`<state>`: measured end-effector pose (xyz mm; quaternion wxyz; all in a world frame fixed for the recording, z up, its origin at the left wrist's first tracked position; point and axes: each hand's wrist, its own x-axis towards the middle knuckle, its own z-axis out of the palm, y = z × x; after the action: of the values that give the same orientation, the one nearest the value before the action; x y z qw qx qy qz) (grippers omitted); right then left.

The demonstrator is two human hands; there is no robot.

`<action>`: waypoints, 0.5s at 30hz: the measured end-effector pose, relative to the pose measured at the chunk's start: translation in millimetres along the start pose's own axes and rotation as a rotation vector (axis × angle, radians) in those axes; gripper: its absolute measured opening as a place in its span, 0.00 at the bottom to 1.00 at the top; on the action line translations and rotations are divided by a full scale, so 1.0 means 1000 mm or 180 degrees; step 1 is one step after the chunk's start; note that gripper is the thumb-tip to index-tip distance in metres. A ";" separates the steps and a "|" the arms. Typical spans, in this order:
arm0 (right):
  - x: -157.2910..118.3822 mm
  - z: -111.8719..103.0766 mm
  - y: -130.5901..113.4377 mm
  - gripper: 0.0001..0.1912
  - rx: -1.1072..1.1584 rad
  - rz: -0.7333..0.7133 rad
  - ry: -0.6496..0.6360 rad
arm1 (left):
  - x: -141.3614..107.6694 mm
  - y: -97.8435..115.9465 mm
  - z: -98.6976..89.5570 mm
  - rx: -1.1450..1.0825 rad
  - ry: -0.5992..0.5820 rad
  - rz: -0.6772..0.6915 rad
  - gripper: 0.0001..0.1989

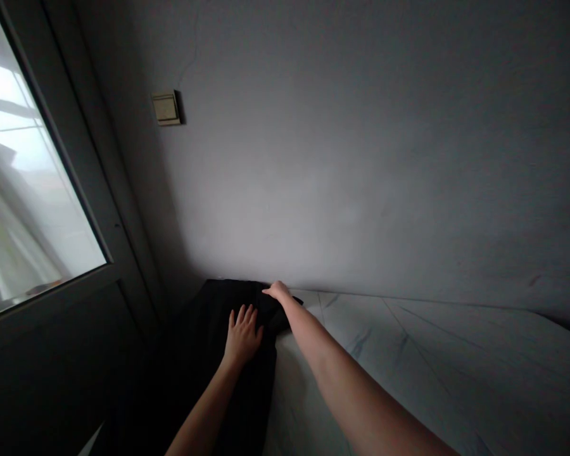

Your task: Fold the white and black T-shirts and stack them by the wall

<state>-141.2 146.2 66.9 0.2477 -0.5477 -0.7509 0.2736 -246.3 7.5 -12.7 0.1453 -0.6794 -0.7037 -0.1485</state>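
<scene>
A black cloth (218, 304) lies spread over the left part of a pale, marble-patterned surface, its far edge against the wall. My left hand (242, 335) rests flat on the cloth with its fingers spread. Further back and to the right, my right hand (278, 291) is closed on the cloth near its far right corner, where the fabric is bunched. The cloth's near left part fades into deep shadow.
The marble-patterned surface (384, 342) extends to the right along a grey wall (337, 158). A light switch (166, 108) is on the wall at upper left. A framed door with a glass pane (42, 190) stands at the left.
</scene>
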 end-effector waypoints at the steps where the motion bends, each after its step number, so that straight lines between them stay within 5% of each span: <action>1: 0.001 0.000 -0.003 0.13 -0.0042 0.0001 0.0046 | 0.000 -0.001 0.000 -0.0005 0.0006 -0.0004 0.25; 4: -0.001 0.006 -0.021 0.13 -0.0099 -0.0242 0.0228 | 0.000 -0.003 0.004 -0.0021 0.0071 0.0003 0.25; 10: -0.041 0.028 -0.061 0.11 0.0442 -0.1824 -0.0051 | 0.010 -0.007 0.001 -0.0236 -0.0027 -0.0151 0.25; 15: -0.089 -0.005 -0.057 0.09 0.0855 -0.1883 -0.0209 | 0.014 -0.038 -0.058 -0.0943 -0.0074 -0.0709 0.19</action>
<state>-152.3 47.6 103.4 0.3622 -0.2591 -0.8422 0.3039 -284.9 -4.7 45.4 0.0183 -0.6130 -0.7466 -0.2578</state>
